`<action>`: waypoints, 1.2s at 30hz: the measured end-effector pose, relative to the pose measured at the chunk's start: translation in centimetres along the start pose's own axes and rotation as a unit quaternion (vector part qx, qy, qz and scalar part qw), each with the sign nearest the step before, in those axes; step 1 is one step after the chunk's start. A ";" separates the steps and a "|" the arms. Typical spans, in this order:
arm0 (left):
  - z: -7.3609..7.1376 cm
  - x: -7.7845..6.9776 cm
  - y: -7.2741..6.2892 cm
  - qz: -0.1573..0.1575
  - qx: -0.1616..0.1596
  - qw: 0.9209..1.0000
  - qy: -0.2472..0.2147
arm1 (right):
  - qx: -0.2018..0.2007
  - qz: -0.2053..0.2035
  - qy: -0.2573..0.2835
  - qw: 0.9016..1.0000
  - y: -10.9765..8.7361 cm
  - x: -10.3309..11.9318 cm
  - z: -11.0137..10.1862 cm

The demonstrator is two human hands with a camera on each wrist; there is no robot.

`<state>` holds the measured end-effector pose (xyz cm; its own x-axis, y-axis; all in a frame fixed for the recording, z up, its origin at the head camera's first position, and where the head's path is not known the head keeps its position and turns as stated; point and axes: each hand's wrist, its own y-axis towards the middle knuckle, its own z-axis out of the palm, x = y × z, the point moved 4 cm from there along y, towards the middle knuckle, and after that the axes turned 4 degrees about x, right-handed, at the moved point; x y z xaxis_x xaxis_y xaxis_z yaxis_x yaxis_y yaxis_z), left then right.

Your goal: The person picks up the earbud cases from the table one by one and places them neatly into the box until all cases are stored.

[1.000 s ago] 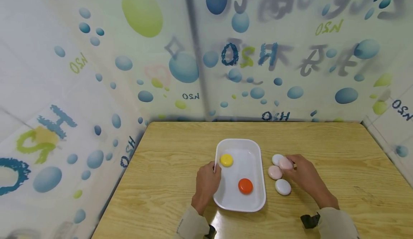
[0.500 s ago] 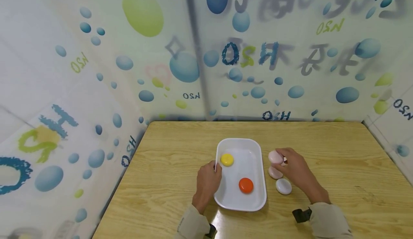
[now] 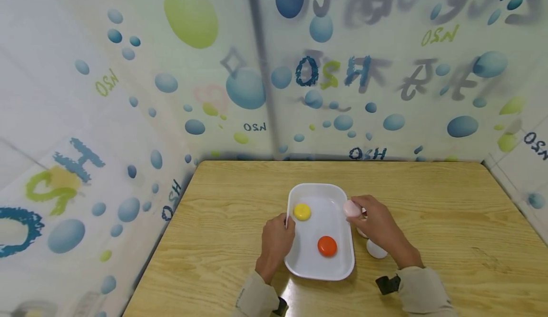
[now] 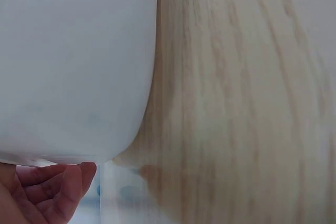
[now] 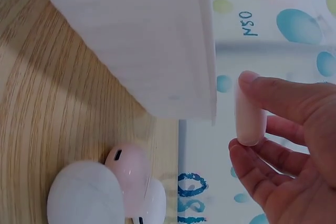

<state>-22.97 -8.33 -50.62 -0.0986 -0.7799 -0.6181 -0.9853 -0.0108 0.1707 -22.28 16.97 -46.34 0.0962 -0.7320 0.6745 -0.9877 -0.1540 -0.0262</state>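
Observation:
My left hand (image 3: pixel 277 238) grips the left rim of a white rectangular tray (image 3: pixel 317 229). Inside the tray lie a yellow round disc (image 3: pixel 301 212) and an orange-red one (image 3: pixel 327 246), both glossy. Just above the tray's right rim, my right hand (image 3: pixel 381 226) pinches a pale pink round disc (image 3: pixel 352 209) between thumb and fingers. The right wrist view shows this pink disc (image 5: pixel 249 116) edge-on, off the table. Under that hand, partly hidden, are a white disc (image 3: pixel 376 249) and another pink disc (image 5: pixel 128 179), which has a small dark slot in its edge.
A second white disc (image 5: pixel 156 203) shows behind the pink one in the right wrist view. The wooden table (image 3: pixel 227 212) ends at a wall (image 3: pixel 274 145) printed with bubbles and letters at the back. Another wall stands close on the left.
My right hand has lifted the pink disc from the group and carried it left to the tray's rim. The left hand keeps its grip on the tray.

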 end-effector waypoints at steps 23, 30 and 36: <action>-0.1 0.0 0.0 -0.005 0.013 1.000 -0.012 | 0.041 -0.015 0.003 0.999 0.4 2.1 3.0; -0.2 -0.1 0.0 -0.006 0.011 1.000 -0.010 | 0.043 -0.019 -0.002 0.999 0.5 2.8 3.8; -0.3 -0.1 0.0 -0.006 0.010 1.000 -0.010 | 0.050 -0.023 -0.001 0.998 0.6 3.2 4.5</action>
<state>-22.88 -8.38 -50.34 -0.0895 -0.7667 -0.6357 -0.9890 -0.0069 0.1475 -22.04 11.56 -47.52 0.1423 -0.7241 0.6748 -0.9651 -0.2529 -0.0679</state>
